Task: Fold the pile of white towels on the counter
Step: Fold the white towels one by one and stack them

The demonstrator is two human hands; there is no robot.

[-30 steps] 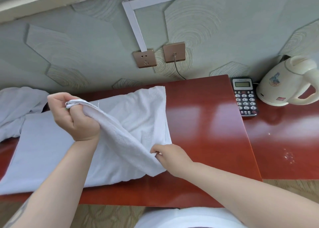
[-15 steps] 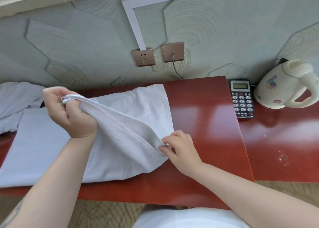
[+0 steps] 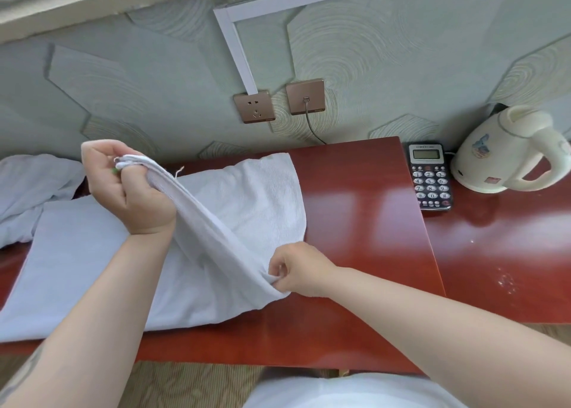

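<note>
- Two hands hold one white towel (image 3: pixel 247 210), which lies spread across the left half of the red surface (image 3: pixel 364 210), its near edge close to the front lip.
- Nearest, the right hand (image 3: pixel 296 268) is now curled tight and pinches the towel's lower right corner; half a second ago its fingers were looser and more spread over that corner, so the hold has firmed up.
- That corner sits slightly nearer the person than before, which draws the edge between the two hands into a taut diagonal band.
- Further back, the left hand (image 3: pixel 126 188) stays raised above the cloth, fingers and thumb clamped on a bunched corner; it has hardly shifted.
- With both ends secured and the edge stretched, I judge the fold is ready to be carried across; no finished fold shows yet.
- Behind the left hand, a crumpled heap of more white towels (image 3: pixel 34 191) waits at the far left, so most of the pile looks undone.
- Farthest off, a telephone (image 3: pixel 429 176) and a cream kettle (image 3: pixel 506 148) stand near the wall, well apart from the towel.
</note>
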